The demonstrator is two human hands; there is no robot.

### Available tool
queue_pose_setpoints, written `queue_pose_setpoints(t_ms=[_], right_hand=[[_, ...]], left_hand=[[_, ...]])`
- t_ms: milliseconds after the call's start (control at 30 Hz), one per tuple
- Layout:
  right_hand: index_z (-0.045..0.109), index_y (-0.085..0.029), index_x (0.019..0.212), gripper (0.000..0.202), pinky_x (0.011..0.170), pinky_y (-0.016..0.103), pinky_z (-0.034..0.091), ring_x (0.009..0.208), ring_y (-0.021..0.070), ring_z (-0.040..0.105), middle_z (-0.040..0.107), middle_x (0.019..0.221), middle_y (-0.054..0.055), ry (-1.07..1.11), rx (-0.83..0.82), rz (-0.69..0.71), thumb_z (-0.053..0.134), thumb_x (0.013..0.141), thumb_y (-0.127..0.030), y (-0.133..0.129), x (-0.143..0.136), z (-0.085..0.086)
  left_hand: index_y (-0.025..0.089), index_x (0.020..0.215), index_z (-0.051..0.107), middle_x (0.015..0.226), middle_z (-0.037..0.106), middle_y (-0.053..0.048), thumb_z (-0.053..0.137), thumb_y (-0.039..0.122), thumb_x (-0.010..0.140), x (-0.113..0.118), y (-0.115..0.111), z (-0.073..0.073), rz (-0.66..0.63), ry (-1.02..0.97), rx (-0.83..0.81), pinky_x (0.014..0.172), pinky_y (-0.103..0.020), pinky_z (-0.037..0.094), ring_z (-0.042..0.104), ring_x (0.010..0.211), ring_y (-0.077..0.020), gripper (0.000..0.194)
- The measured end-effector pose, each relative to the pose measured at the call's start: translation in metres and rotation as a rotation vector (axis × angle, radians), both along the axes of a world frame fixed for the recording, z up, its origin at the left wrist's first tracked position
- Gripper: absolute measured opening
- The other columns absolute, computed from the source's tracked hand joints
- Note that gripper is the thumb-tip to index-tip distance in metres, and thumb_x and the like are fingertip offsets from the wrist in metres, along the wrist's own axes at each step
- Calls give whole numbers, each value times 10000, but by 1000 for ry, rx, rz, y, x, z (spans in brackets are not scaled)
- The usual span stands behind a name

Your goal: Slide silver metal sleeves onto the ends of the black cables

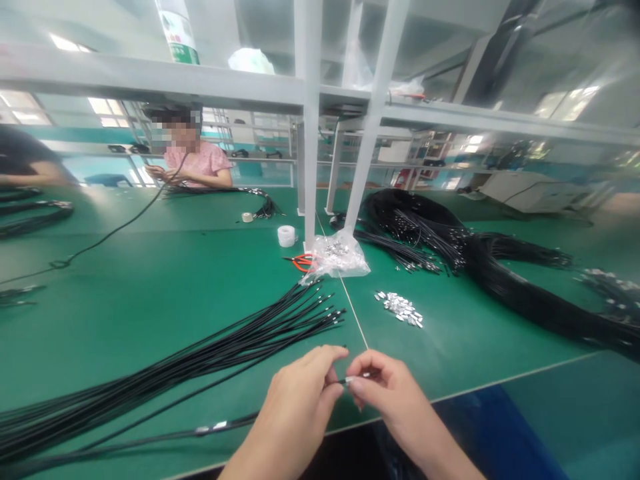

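My left hand (300,397) pinches a thin black cable (342,382), and my right hand (393,385) closes on its pale end piece (349,380), over the near edge of the green table (175,273). I judge the cable light, springy and smooth enough to roll, so holding it just behind the end should steady it. Far left, on the shelf (250,85), a white-and-green container (179,33) carries red print I cannot read.
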State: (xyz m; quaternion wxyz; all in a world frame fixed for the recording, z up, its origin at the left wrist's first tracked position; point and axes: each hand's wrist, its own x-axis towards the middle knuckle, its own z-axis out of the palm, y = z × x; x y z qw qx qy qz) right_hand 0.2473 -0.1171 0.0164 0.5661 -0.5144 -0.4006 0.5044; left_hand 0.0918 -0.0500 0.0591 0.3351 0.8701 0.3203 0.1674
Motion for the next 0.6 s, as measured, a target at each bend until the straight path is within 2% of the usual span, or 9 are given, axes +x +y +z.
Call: queue_pose_setpoints(t_ms=[100, 167, 300, 400, 500, 567, 600], right_hand=[[593, -166, 890, 204, 611, 262, 434, 617, 129, 554, 616, 706, 12, 94, 4, -13, 670, 745, -286, 2, -6, -4], [571, -176, 900, 210, 610, 290, 444, 621, 151, 569, 632, 724, 26, 119, -1, -47, 635, 772, -329, 1, -6, -2], [593, -174, 740, 140, 654, 267, 404, 686, 143, 523, 567, 712, 4, -178, 58, -144, 614, 778, -306, 0, -1, 9], [591, -184, 719, 110, 671, 252, 376, 724, 137, 486, 524, 746, -8, -301, 92, -175, 589, 788, -270, 1, -1, 15], [578, -184, 705, 103, 664, 248, 374, 704, 131, 475, 511, 727, -14, -321, 64, -192, 579, 788, -245, 1, -4, 18], [579, -179, 696, 97, 677, 247, 382, 708, 130, 484, 519, 724, -12, -336, 67, -179, 589, 777, -232, 2, -6, 20], [587, -178, 712, 87, 678, 245, 390, 709, 130, 494, 530, 726, -11, -333, 73, -129, 593, 776, -237, 3, -6, 21]], left_hand=[[257, 1048, 537, 783, 614, 42, 460, 109, 811, 0, 3, -3, 7, -77, -122, 663, -193, 412, 567, 713, -109, 290], [253, 1007, 546, 759, 607, 52, 464, 136, 816, 3, 5, -3, 7, -79, -164, 631, -189, 398, 555, 682, -104, 238], [228, 811, 576, 705, 592, 52, 510, 253, 815, 8, 11, 2, -1, -7, -115, 572, -194, 363, 524, 640, -111, 70], [224, 705, 562, 728, 597, 43, 529, 220, 771, -7, 19, 6, -7, 181, 11, 589, -202, 364, 542, 667, -124, 74], [260, 728, 613, 811, 631, 23, 545, 217, 729, -28, 25, 8, 20, 429, 92, 644, -234, 403, 593, 762, -173, 80], [291, 851, 633, 912, 645, 7, 551, 274, 741, -32, 24, 7, 47, 397, 104, 719, -257, 429, 601, 865, -198, 138], [292, 888, 627, 928, 648, 5, 535, 297, 763, -30, 22, 6, 37, 333, 88, 736, -251, 432, 600, 879, -191, 156]])
